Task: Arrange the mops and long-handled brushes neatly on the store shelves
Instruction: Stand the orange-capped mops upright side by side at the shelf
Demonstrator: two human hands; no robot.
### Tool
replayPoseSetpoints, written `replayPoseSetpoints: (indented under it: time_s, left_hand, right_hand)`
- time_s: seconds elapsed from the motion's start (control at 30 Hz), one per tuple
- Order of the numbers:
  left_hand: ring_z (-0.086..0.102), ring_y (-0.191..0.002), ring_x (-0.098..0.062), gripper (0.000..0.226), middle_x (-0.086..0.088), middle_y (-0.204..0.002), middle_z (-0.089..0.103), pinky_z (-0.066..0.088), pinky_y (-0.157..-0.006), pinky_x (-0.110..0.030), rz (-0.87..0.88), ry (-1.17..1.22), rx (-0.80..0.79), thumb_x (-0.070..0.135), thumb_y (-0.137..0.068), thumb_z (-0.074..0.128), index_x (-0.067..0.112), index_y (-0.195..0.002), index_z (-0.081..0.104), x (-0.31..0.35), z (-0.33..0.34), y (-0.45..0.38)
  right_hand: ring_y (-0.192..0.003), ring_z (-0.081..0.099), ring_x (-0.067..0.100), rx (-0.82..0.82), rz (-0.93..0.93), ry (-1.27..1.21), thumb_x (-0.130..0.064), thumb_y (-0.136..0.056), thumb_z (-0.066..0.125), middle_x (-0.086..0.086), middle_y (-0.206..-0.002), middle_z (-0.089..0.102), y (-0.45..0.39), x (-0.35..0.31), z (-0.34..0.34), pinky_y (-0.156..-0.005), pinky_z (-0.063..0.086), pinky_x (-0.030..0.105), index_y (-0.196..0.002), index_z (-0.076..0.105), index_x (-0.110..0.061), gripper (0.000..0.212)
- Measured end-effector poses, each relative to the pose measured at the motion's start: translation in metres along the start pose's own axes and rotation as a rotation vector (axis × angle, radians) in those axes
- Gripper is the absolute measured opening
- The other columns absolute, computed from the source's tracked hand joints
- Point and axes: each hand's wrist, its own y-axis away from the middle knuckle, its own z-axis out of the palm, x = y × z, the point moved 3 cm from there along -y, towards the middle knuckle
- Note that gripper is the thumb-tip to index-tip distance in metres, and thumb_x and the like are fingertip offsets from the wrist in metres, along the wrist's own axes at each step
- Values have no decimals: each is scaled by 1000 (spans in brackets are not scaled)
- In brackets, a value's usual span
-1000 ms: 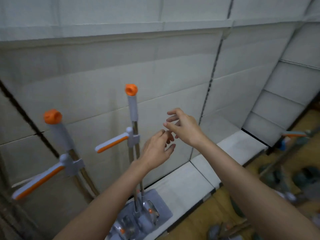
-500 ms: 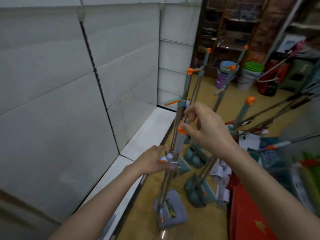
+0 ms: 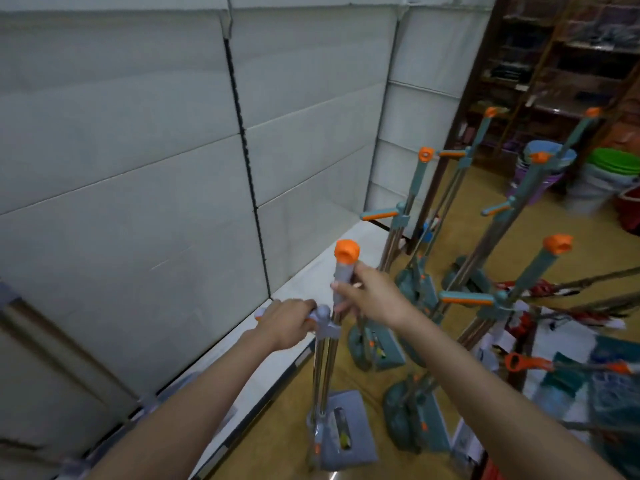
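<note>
Both hands on the grey squeeze mop (image 3: 323, 358), upright on the floor beside the white shelf base (image 3: 242, 337). Right hand (image 3: 372, 299) closed around the grip, left hand (image 3: 289, 322) wrapped on the lever. Looks light, stiff, top-steered; bottom-heavy head.

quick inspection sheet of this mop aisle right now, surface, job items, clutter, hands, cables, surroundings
surface: white bottom shelf bare where visible; tan floor beside it.
job's things: grey mop upright on the floor, orange cap on top; teal mops stand in a loose cluster to its right.
clutter: papers and packaged goods spread on the floor at right.
grippers: left hand closed on the grey mop's side lever; right hand grips its handle below the cap.
cables: nothing seen.
surroundings: white back panels, dark shelving, stacked buckets behind.
</note>
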Motion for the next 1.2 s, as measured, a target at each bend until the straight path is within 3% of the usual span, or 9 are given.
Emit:
replayPoseSetpoints:
  time_s: [0.13,0.27,0.53,0.7,0.8,0.93,1.2]
  left_hand:
    - [58,-106,-36,24,-13,-115,64,43,-81,-38,-94,-19,196,36,-89,47,16,-101,54,-8,-58,17]
    - [57,-107,-35,26,-12,-114,64,43,-77,-37,-208,-68,350,39,-90,48,17,-103,53,-25,-113,48]
    - [58,-105,-37,27,-12,-112,65,42,-75,-36,-426,-171,538,40,-88,49,19,-104,54,-79,-166,94]
    - [57,-104,-38,28,-13,-112,65,37,-71,-35,-524,-182,529,39,-88,50,17,-106,54,-115,-171,98]
    - [58,-103,-38,27,-14,-111,65,34,-69,-32,-578,-171,523,37,-88,51,16,-105,55,-149,-171,99]
    - [58,-101,-37,25,-14,-110,65,32,-68,-32,-615,-139,480,33,-88,51,16,-105,56,-187,-166,94]
    - [58,-104,-35,27,-10,-116,64,37,-74,-34,-652,-120,404,30,-90,47,17,-113,54,-256,-151,83]
  right_hand:
    - [-66,69,31,78,-202,19,-26,-89,59,16,-80,69,-29,-53,-21,-66,57,45,-94,52,-12,17]
    - [-59,64,30,61,-393,-9,-22,-84,66,2,-65,62,-48,-118,-23,-62,51,42,-90,48,-15,20]
    - [-54,61,19,-21,-633,-24,-22,-87,60,14,-82,70,-78,-207,12,-52,47,27,-86,46,-19,14]
    - [-44,54,1,-70,-692,5,-25,-90,56,13,-90,68,-104,-224,44,-52,45,20,-96,45,-15,17]
    - [-50,55,6,-109,-703,23,-24,-91,55,15,-93,66,-127,-236,73,-45,41,11,-102,46,-10,20]
    - [-60,58,20,-139,-696,56,-23,-91,54,14,-87,62,-154,-242,106,-50,43,20,-107,46,-4,25]
    - [-52,57,9,-245,-607,50,-20,-92,53,-2,-66,56,-206,-249,164,-49,42,13,-98,42,-11,15]
